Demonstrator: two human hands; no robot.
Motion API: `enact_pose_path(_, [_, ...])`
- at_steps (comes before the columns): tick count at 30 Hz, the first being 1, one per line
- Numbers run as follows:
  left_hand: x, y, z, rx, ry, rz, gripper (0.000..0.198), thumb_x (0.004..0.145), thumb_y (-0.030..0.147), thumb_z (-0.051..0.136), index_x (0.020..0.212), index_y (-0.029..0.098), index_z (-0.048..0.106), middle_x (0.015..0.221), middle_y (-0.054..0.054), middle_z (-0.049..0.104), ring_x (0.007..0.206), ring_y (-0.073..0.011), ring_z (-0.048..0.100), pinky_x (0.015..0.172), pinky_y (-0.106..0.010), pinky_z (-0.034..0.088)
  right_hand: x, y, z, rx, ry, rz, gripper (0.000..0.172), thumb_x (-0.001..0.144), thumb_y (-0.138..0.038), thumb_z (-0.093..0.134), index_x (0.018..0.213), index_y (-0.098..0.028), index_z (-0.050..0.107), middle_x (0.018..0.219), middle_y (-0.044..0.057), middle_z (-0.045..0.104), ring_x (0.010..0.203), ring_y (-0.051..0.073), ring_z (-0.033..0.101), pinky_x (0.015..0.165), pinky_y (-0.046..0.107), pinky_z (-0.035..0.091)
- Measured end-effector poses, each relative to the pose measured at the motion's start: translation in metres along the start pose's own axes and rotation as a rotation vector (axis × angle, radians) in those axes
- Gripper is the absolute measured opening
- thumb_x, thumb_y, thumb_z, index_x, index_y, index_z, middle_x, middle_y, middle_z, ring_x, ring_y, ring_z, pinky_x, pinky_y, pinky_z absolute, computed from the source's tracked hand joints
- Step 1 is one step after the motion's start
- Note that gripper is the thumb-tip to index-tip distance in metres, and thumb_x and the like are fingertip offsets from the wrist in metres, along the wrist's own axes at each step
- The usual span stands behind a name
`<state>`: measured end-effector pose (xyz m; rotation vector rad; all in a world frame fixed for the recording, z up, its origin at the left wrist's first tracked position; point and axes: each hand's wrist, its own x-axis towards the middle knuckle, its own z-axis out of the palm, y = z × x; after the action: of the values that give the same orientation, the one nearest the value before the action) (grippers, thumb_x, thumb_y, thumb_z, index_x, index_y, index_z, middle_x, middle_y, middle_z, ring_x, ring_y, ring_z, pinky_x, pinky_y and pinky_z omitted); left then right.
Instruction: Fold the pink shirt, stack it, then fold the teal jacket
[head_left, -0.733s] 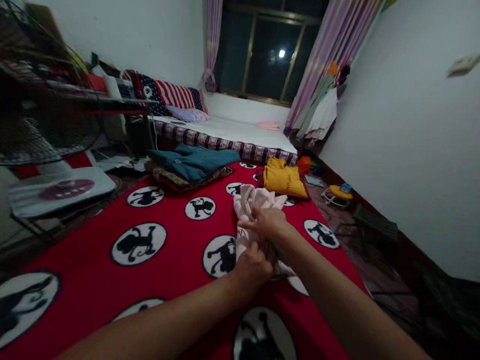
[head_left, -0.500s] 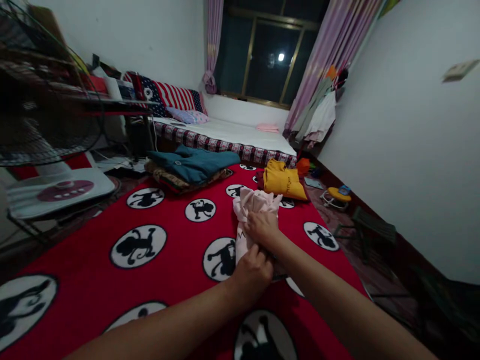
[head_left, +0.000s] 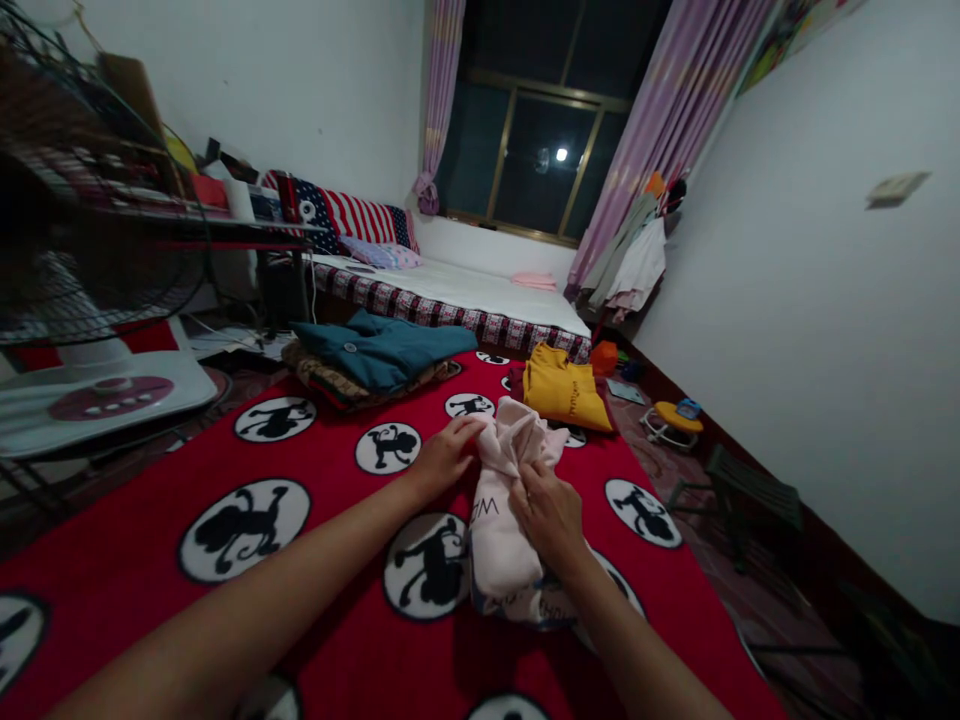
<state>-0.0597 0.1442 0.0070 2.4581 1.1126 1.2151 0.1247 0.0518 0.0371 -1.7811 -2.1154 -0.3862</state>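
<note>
A pale pink hoodie (head_left: pixel 499 545), folded into a narrow bundle, lies on the red blanket (head_left: pixel 330 590) with its hood end facing away from me. Dark letters show on its front, and a patterned, printed part peeks out at the near end. At the hood's left edge, my left hand (head_left: pixel 448 458) has its fingertips on the cloth, seemingly pinching it. My right hand (head_left: pixel 551 510) presses on the bundle's right side below the hood, fingers curled into the fabric. Part of the hoodie is hidden beneath that hand.
Beyond the hoodie sits a folded yellow garment (head_left: pixel 566 390). A teal garment (head_left: pixel 390 350) tops a pile at the back left. A fan (head_left: pixel 82 250) stands at left, a bed (head_left: pixel 465 290) under the window. Stools, one yellow-topped (head_left: pixel 675 417), stand at right.
My left hand has moved from the near part of the bundle forward to the hood's left edge. The right hand has shifted slightly toward me, and more of the hoodie shows.
</note>
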Motion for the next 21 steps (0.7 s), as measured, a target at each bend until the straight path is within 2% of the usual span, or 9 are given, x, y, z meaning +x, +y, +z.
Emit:
enact_pose_path(3, [0.015,-0.009,0.013,0.067,-0.038,0.128,0.052,0.079,0.000,0.048,0.128,0.016,0.051,0.127,-0.011,0.057,0.115,-0.0197,0.056,0.095,-0.033,0.049,-0.001,0.002,0.002,0.011,0.003,0.039,0.020,0.091,-0.026,0.041,0.087,-0.020,0.060,0.089,0.002,0.062,0.067,0.012,0.055,0.057,0.028,0.023])
enact_pose_path(5, [0.030,-0.011,0.011,0.162,-0.093,0.242,0.042,0.083,0.001,0.046,0.122,0.014,0.055,0.120,-0.012,0.061,0.106,-0.0184,0.060,0.090,-0.031,0.051,-0.002,0.002,0.002,0.015,-0.001,0.072,0.019,0.089,-0.025,0.043,0.087,-0.020,0.060,0.090,0.002,0.061,0.068,0.012,0.055,0.057,0.027,0.023])
enact_pose_path(9, [0.089,-0.006,-0.018,0.310,-0.364,0.577,0.016,0.081,0.005,0.055,0.080,0.017,0.066,0.085,-0.006,0.068,0.085,-0.0150,0.061,0.080,-0.024,0.049,-0.002,-0.004,0.002,0.010,-0.023,0.059,0.013,0.083,-0.026,0.048,0.084,-0.022,0.061,0.089,0.002,0.059,0.072,0.014,0.055,0.056,0.027,0.023])
enact_pose_path(11, [0.127,0.000,-0.037,0.317,-0.364,0.580,0.022,0.076,0.004,0.057,0.058,0.016,0.059,0.070,-0.006,0.065,0.081,-0.0162,0.058,0.075,-0.024,0.047,-0.001,-0.010,0.002,0.009,-0.030,0.027,0.012,0.081,-0.027,0.050,0.082,-0.022,0.061,0.089,0.002,0.059,0.074,0.015,0.055,0.057,0.027,0.023])
enact_pose_path(14, [0.165,0.010,-0.060,0.333,-0.239,0.483,0.027,0.078,0.006,0.051,0.054,0.015,0.056,0.068,-0.009,0.062,0.086,-0.0201,0.055,0.073,-0.028,0.044,0.000,-0.014,0.002,0.020,-0.022,0.007,0.011,0.079,-0.027,0.051,0.080,-0.022,0.061,0.088,0.002,0.058,0.075,0.015,0.054,0.057,0.027,0.024])
enact_pose_path(15, [0.168,0.013,-0.064,0.322,-0.162,0.388,0.026,0.078,0.007,0.051,0.054,0.016,0.057,0.069,-0.009,0.063,0.087,-0.0209,0.054,0.073,-0.029,0.044,0.000,-0.013,0.003,0.031,-0.013,0.010,0.011,0.078,-0.026,0.051,0.080,-0.021,0.061,0.087,0.002,0.058,0.074,0.015,0.054,0.057,0.027,0.025])
enact_pose_path(17, [0.156,0.013,-0.064,0.286,-0.012,0.169,0.024,0.076,0.008,0.050,0.056,0.016,0.059,0.071,-0.008,0.063,0.088,-0.0213,0.054,0.074,-0.030,0.043,-0.001,-0.007,0.007,0.071,0.020,0.035,0.012,0.079,-0.023,0.049,0.079,-0.020,0.060,0.086,0.002,0.058,0.071,0.014,0.053,0.058,0.026,0.027])
enact_pose_path(18, [0.141,0.010,-0.061,0.265,0.043,0.069,0.023,0.075,0.006,0.049,0.057,0.016,0.060,0.071,-0.008,0.064,0.087,-0.0209,0.054,0.074,-0.030,0.043,-0.002,-0.001,0.009,0.102,0.046,0.060,0.013,0.079,-0.021,0.047,0.078,-0.019,0.061,0.085,0.002,0.058,0.070,0.014,0.052,0.058,0.026,0.028])
enact_pose_path(21, [0.079,-0.005,-0.041,0.242,0.084,-0.063,0.027,0.069,-0.001,0.043,0.061,0.016,0.062,0.070,-0.006,0.064,0.078,-0.0187,0.055,0.074,-0.030,0.043,-0.008,0.023,0.015,0.261,0.136,0.138,0.023,0.083,-0.015,0.040,0.075,-0.016,0.061,0.079,0.004,0.059,0.069,0.014,0.053,0.060,0.025,0.035])
